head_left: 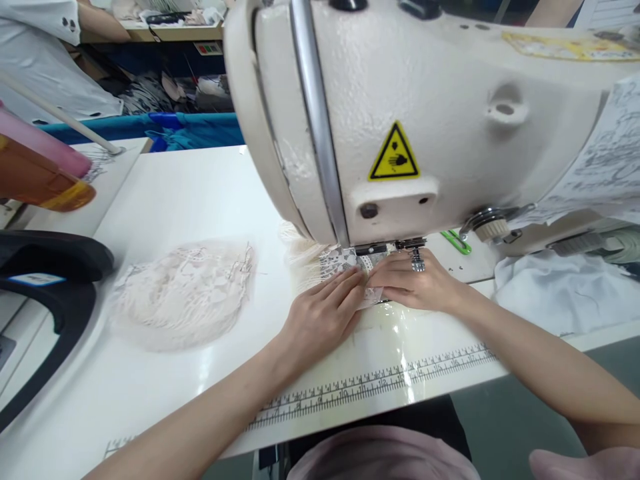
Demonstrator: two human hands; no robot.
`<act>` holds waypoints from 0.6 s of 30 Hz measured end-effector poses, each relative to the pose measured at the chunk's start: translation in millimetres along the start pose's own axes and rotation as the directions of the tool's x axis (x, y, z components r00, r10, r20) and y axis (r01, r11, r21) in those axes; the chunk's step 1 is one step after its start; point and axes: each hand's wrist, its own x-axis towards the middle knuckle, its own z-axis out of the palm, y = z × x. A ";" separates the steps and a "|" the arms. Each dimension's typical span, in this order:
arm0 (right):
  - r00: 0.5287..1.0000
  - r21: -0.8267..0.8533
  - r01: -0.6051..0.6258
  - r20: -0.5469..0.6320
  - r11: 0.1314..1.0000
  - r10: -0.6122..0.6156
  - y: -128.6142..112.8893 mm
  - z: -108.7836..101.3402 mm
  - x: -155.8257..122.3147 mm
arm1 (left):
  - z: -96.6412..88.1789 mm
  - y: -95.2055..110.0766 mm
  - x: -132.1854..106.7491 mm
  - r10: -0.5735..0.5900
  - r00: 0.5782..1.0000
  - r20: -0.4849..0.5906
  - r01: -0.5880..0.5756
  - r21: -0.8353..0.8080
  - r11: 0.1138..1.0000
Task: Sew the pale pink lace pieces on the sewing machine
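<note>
A strip of cream lace with fringe (336, 261) lies under the head of a white sewing machine (440, 100), and part of it is hidden behind the machine. My left hand (325, 313) rests flat on the lace, fingers stretched together toward the needle area. From the right, my right hand (420, 281) pinches the lace's edge close to my left fingertips. A silver ring (417, 260) shows on one of its fingers. The needle itself cannot be made out. A separate heap of pale fringed lace (185, 293) lies on the table to the left.
Green snips (456, 241) lie beneath the machine arm. White cloth (565, 293) is bunched at the right. A printed ruler (370, 385) runs along the table's front edge. A black curved object (75, 267) and an amber container (45, 177) stand left. Another person's sleeve (43, 20) shows behind.
</note>
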 end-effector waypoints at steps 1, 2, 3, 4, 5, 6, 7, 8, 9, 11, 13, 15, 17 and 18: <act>1.000 -0.010 0.013 0.010 1.000 -0.013 -1.4 0.1 0.0 | -0.9 0.3 0.0 0.000 1.000 0.004 0.000 0.003 1.000; 0.999 -0.019 0.025 0.021 1.000 -0.025 -3.0 0.6 0.3 | -1.7 0.5 -0.1 -0.005 1.000 0.006 0.005 0.006 1.000; 0.999 -0.024 0.035 0.030 0.999 -0.034 -4.9 1.4 0.8 | -2.6 0.7 -0.3 -0.015 1.000 0.004 0.015 0.009 1.000; 0.998 -0.025 0.041 0.038 0.999 -0.040 -6.9 2.5 1.6 | -3.3 0.8 -0.6 -0.026 1.000 0.000 0.026 0.013 1.000; 0.998 -0.022 0.044 0.044 0.999 -0.043 -9.0 3.9 2.8 | -3.9 0.8 -1.0 -0.036 0.999 -0.003 0.036 0.017 0.999; 0.998 -0.016 0.045 0.045 0.999 -0.045 -11.1 5.4 4.1 | -4.3 0.5 -1.4 -0.044 0.999 -0.008 0.044 0.024 0.999; 0.998 -0.010 0.047 0.042 0.999 -0.046 -13.2 7.1 5.5 | -4.6 0.1 -2.0 -0.051 0.999 -0.014 0.051 0.033 0.998; 0.998 -0.010 0.043 0.037 0.999 -0.042 -15.2 8.7 6.9 | -4.6 -0.5 -2.5 -0.059 0.998 -0.016 0.059 0.043 0.997; 0.999 -0.014 0.033 0.032 0.999 -0.032 -17.2 10.4 8.1 | -4.6 -1.2 -3.1 -0.066 0.998 -0.016 0.067 0.052 0.996; 1.000 -0.032 0.003 0.013 0.999 -0.002 -20.6 13.8 9.4 | -4.4 -2.9 -4.2 -0.083 0.996 -0.018 0.084 0.065 0.994; 1.000 -0.047 -0.024 0.000 0.999 0.024 -22.9 17.4 9.6 | -4.0 -4.6 -5.0 -0.107 0.994 -0.012 0.108 0.072 0.992; 0.999 -0.048 -0.037 -0.005 0.998 0.037 -23.9 20.7 9.4 | -3.5 -6.1 -5.6 -0.136 0.991 -0.005 0.136 0.072 0.988; 0.999 -0.042 -0.048 -0.005 0.998 0.048 -23.7 23.2 9.5 | -2.8 -7.4 -6.0 -0.163 0.987 0.006 0.162 0.071 0.984; 0.999 -0.039 -0.054 -0.005 0.998 0.054 -23.3 24.0 9.7 | -2.4 -8.0 -6.1 -0.171 0.985 0.008 0.170 0.073 0.983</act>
